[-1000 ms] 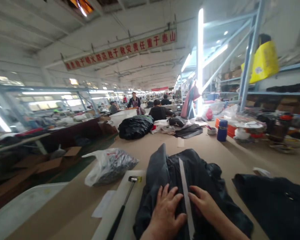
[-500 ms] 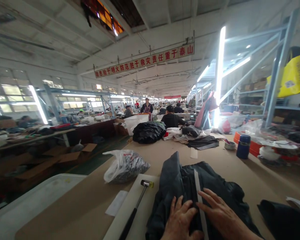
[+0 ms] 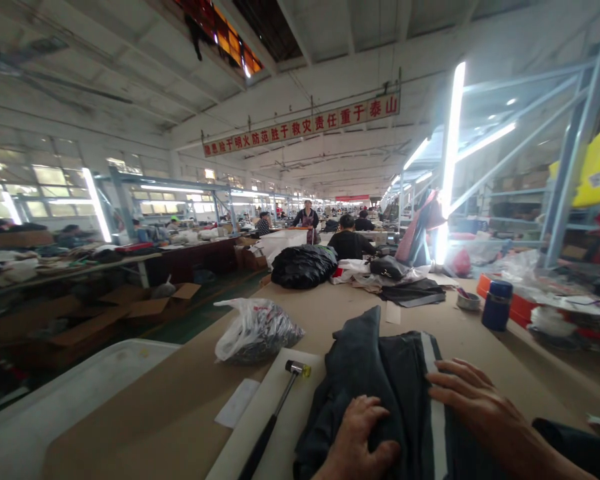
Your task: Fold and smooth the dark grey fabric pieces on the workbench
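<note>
Dark fabric (image 3: 405, 367) lies bunched and folded on the table in front of me, with a pale strip (image 3: 437, 427) running along it. My left hand (image 3: 363, 437) rests on its near part, fingers curled into a fold and thumb set apart. Over the strip and the fabric to its right lies my right hand (image 3: 480, 400), its fingers stretched out and nearly flat. Left of the fabric, a small mallet (image 3: 273, 420) with a black grip and a yellow-tipped head lies on a white board (image 3: 300, 400).
A plastic bag (image 3: 257, 330) of small items sits beyond the board, near a paper slip (image 3: 237, 402). A dark bundle (image 3: 305, 265) and a blue flask (image 3: 497, 305) stand farther along the brown table (image 3: 130, 427). Other people sit or stand in the background.
The pale strip and my right hand have shifted to the right. My left hand has drawn its fingers in, and the two hands are farther apart, with the fabric spread between them.
</note>
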